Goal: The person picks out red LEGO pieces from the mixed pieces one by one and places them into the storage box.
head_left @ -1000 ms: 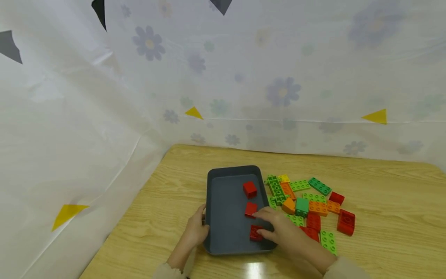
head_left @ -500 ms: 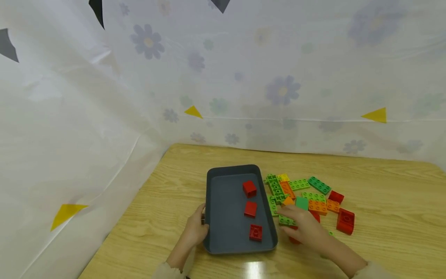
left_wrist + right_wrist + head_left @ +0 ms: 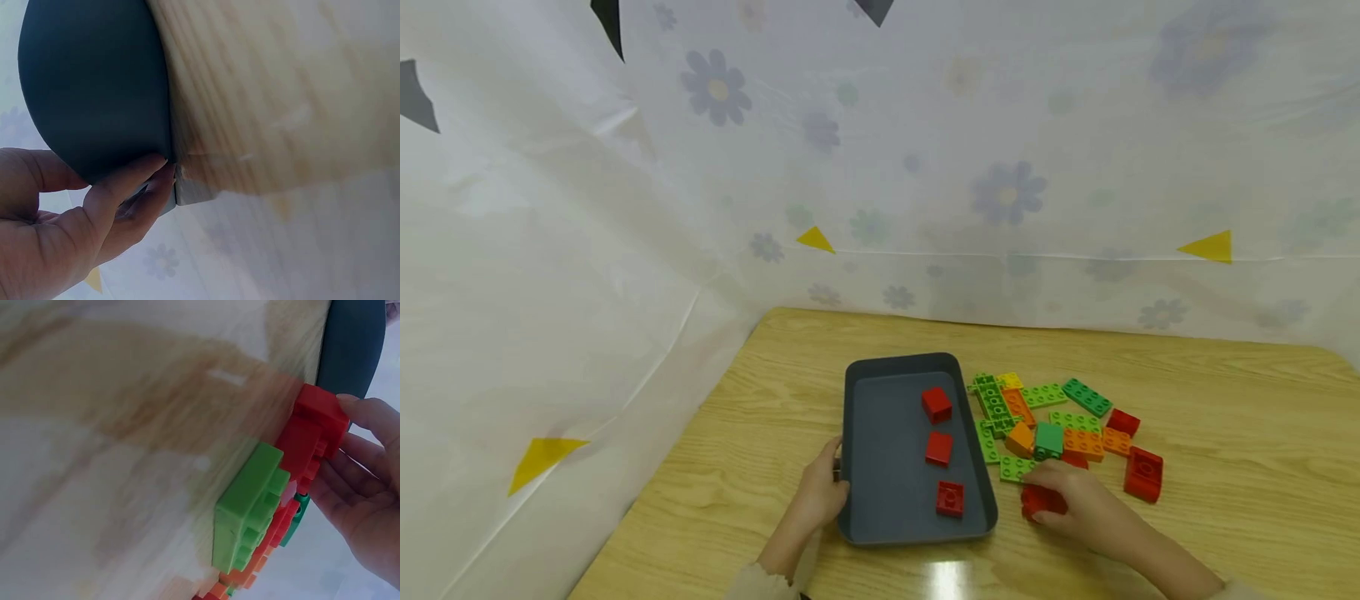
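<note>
Red brick at the right hand: the red brick (image 3: 1039, 502) was noted on the worktop (image 3: 1247, 433), just right of the tray (image 3: 880, 450), at the near edge of the loose bricks, partly covered by the right hand (image 3: 1084, 510).
Right hand's fingers: brick pinched, thumb laid on one side and fingertips behind, as seen at the right wrist.
Left hand's fingers: the tray's left wall was gripped low down by the left hand (image 3: 822, 493), fingers curled round the edge.
Brick's handling: judged light, stiff and hard to break; smooth walls judged a little slippery. Best hold judged to be across two opposite side walls, clear of the studs.
Brick's lie: studs were faced upward in the right wrist view. Long axis appeared to be run roughly sideways, one end pointed at the tray; whether one stepped brick or two touching ones were shown could not be told.
Tray's handling: judged stiff and fairly light, steadied best by its wall. Long axis was pointed away from the person, a short end nearest.
Tray's contents: a far red brick (image 3: 936, 405), a middle red brick (image 3: 938, 448) and a near red brick (image 3: 950, 499) were spaced apart down the right half.
Neighbours: a light-green brick (image 3: 1013, 469), an orange block (image 3: 1020, 439) and a teal brick (image 3: 1048, 440) were found beyond the hand.
</note>
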`<state>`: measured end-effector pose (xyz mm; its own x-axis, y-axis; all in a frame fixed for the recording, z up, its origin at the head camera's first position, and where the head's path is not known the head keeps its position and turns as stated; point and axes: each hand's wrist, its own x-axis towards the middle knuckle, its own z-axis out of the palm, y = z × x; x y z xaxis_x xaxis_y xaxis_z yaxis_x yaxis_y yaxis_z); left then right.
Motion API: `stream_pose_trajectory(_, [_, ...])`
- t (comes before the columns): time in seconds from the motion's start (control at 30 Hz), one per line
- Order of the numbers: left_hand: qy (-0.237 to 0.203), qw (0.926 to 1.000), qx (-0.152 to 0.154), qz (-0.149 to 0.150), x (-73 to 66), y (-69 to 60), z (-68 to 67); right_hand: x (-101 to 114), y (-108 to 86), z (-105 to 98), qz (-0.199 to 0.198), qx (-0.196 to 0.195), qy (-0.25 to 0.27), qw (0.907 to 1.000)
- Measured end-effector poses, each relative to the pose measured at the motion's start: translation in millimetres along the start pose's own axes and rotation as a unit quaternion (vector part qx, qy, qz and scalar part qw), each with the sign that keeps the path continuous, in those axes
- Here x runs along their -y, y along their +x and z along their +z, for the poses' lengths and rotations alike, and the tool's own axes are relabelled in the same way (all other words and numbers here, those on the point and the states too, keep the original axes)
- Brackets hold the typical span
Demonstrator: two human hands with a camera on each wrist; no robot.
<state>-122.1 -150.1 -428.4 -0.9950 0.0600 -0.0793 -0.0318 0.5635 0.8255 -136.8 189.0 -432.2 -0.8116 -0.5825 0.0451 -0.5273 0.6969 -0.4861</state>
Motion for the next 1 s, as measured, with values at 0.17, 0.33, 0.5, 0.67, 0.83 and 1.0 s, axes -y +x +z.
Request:
stream_pose_trajectory(0.17, [0.003,1.0,-0.002,-0.004,-0.5,0.3,0.3,0.5,0.9,1.6,-0.009,-0.005,-0.004,0.9999])
stream_pose_trajectory(0.33, [0.001,1.0,0.0,-0.002,-1.5,-0.2,0.2,1.1,1.6,2.0,-0.01,-0.003,-0.003,0.9999])
stream_pose_trajectory(0.5, [0.0,1.0,0.003,-0.003,-2.5,-0.9,-0.3,2.7,1.9,1.2,-0.008,-0.007,0.002,0.9999])
stream_pose_trajectory(0.67, [0.0,1.0,0.004,0.001,-2.3,-1.3,-0.5,6.7,2.5,-1.3,-0.008,-0.025,-0.008,0.9996])
stream_pose_trajectory(0.83, [-0.003,1.0,0.005,0.003,-2.2,-1.6,-0.8,11.3,5.4,-4.9,-0.023,-0.06,-0.017,0.9978])
stream_pose_trajectory(1.0, [-0.008,1.0,0.006,-0.002,-2.6,-1.3,-0.8,15.4,9.9,-8.0,-0.065,-0.095,-0.015,0.9932])
